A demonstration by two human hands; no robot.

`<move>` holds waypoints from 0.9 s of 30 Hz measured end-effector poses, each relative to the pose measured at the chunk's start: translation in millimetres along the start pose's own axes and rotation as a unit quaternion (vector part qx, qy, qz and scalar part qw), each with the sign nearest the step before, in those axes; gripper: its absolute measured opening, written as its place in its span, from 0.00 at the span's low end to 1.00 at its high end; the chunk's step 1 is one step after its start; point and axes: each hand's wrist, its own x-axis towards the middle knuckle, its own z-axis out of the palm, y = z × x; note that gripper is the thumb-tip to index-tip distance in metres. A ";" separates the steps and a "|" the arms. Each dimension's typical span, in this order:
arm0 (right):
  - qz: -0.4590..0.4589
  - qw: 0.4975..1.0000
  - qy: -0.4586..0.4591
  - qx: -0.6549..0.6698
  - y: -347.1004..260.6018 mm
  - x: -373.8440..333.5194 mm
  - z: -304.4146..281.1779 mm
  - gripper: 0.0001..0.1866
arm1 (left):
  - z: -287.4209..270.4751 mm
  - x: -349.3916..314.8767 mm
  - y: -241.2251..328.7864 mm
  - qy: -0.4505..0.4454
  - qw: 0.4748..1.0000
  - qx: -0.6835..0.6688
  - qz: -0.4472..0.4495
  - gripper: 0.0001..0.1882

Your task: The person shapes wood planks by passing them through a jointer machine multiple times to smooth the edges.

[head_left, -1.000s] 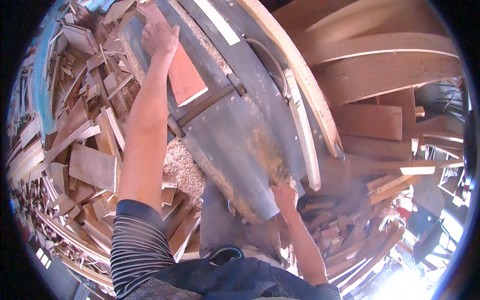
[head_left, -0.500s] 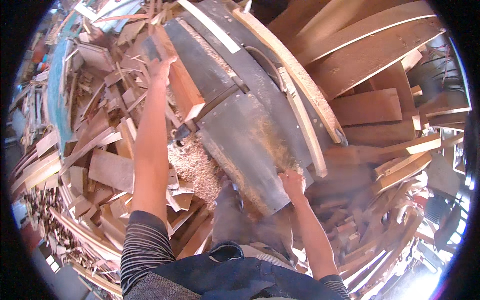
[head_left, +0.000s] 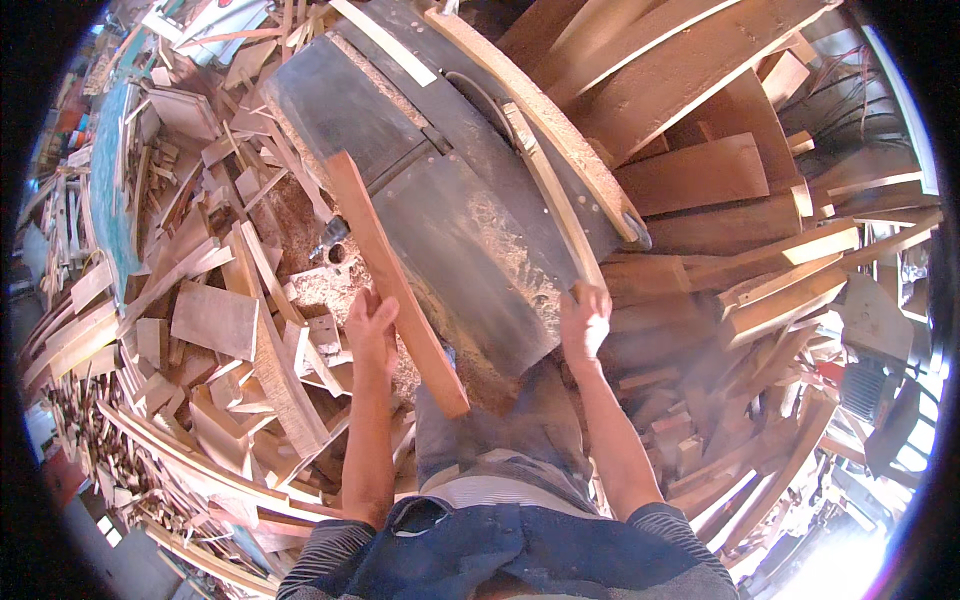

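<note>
My left hand (head_left: 372, 328) is closed on the lower edge of a long reddish-brown board (head_left: 385, 265). The board slants along the left side of a grey metal machine table (head_left: 440, 240), its near end reaching over my legs. Sawdust is smeared across the table, which looks like a jointer's bed. My right hand (head_left: 585, 318) is at the table's near right corner, fingers curled beside the end of a pale wooden strip (head_left: 553, 190). Whether those fingers grip the strip or something else is hidden.
A curved wooden rail (head_left: 540, 95) runs along the table's right side. Large planks (head_left: 690, 80) lean beyond it at the right. Offcuts (head_left: 215, 320) lie heaped at the left, with shavings (head_left: 330, 290) beside the table. A grey motor (head_left: 865, 390) stands far right.
My left hand has come back toward me with the board, which has slid off the table's far part to its near left side. My right hand has shifted to the strip's end.
</note>
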 end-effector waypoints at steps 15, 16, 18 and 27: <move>0.001 0.994 -0.051 -0.093 137.2 98.8 -44.7 0.18 | 120.1 -74.3 -151.1 -0.016 0.999 0.017 0.026 0.21; 0.010 0.993 -0.072 -0.092 140.7 104.4 -46.4 0.18 | 135.0 -75.0 -160.4 -0.023 0.999 0.020 0.033 0.19; -0.005 0.994 -0.060 -0.087 152.0 103.2 -51.0 0.21 | 163.9 -73.4 -181.2 -0.027 0.998 0.051 0.033 0.20; 0.334 0.827 -0.254 0.374 201.9 -32.1 -108.8 0.22 | 245.2 -52.4 -263.3 0.057 0.948 0.313 0.010 0.56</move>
